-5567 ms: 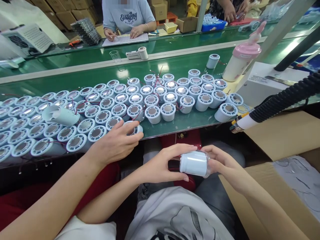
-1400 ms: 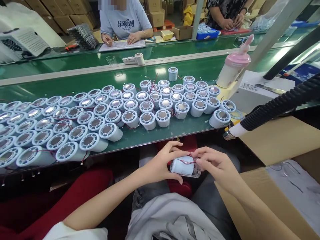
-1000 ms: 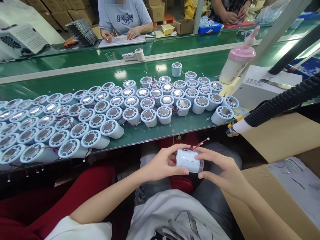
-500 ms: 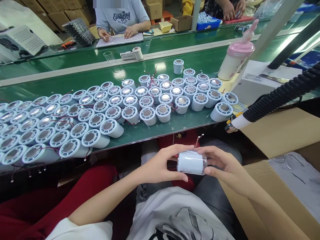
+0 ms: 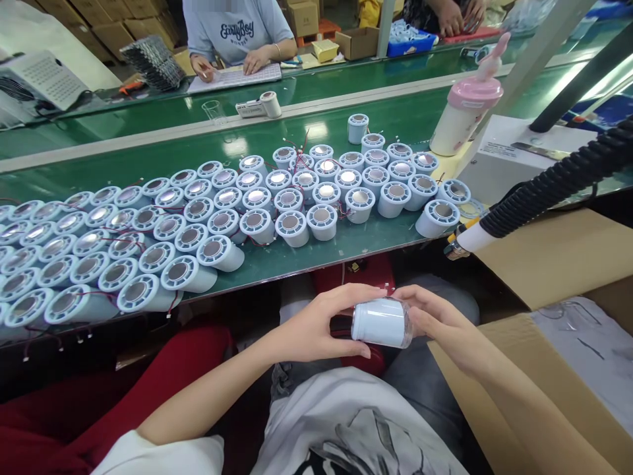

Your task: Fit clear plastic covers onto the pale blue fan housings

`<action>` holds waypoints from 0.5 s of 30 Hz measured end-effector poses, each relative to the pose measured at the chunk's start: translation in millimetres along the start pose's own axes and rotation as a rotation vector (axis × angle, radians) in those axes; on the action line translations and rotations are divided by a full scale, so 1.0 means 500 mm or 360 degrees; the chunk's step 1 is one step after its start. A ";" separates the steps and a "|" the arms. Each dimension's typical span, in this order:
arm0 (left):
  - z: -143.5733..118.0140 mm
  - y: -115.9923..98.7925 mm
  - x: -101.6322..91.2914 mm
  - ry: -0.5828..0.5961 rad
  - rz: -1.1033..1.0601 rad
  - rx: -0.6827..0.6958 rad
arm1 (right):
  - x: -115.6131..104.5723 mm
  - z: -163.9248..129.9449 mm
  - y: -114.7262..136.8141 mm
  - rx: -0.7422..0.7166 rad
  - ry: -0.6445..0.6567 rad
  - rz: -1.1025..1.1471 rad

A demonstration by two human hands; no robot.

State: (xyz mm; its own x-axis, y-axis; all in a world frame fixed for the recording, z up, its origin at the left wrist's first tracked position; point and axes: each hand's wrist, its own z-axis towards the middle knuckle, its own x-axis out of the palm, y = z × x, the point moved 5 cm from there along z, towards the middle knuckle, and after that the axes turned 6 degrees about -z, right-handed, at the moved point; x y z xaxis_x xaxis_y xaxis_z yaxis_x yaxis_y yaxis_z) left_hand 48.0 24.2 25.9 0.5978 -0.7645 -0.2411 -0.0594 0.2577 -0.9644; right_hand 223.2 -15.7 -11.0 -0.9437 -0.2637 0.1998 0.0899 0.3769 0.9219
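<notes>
Above my lap, a light blue cylinder (image 5: 380,322) with a clear plastic sleeve around it lies on its side between my two hands. My left hand (image 5: 332,323) grips its left end, thumb below and fingers over the top. At the other end, my right hand (image 5: 435,315) has its fingers and thumb closed on the clear sleeve's edge. A small wire connector (image 5: 386,287) pokes up behind the cylinder; most of its wire is hidden. Many similar blue cylinders (image 5: 321,221) with round metallic discs on top stand on the green bench beyond my hands.
A black corrugated hose (image 5: 554,181) with a white nozzle hangs at the right, over an open cardboard box (image 5: 568,264). A pink-lidded bottle (image 5: 465,115) stands on the green bench (image 5: 297,270). Across it, a person (image 5: 237,33) rests both hands on a white sheet.
My right hand has shifted, its thumb moving up along the clear sleeve's end. The cylinder tilts slightly more, and its wires have sunk behind it. One standing cylinder at the back has shifted slightly right.
</notes>
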 end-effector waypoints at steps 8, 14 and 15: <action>-0.001 0.003 -0.002 0.0000 -0.0002 0.0019 | 0.009 0.010 -0.026 0.0179 -0.0001 0.0210; 0.001 0.001 -0.001 0.0019 -0.0002 0.0125 | 0.025 0.007 -0.032 0.0358 0.0050 0.0318; 0.002 0.000 0.000 0.0019 -0.0002 0.0141 | 0.027 0.007 -0.032 0.0379 0.0044 0.0343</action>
State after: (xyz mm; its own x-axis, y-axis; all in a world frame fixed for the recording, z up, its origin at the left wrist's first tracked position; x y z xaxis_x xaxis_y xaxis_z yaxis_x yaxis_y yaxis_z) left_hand 48.6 24.8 25.9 0.5882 -0.7717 -0.2418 0.0126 0.3077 -0.9514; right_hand 207.9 -22.1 -24.1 -0.9016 -0.1779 0.3942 0.2068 0.6232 0.7542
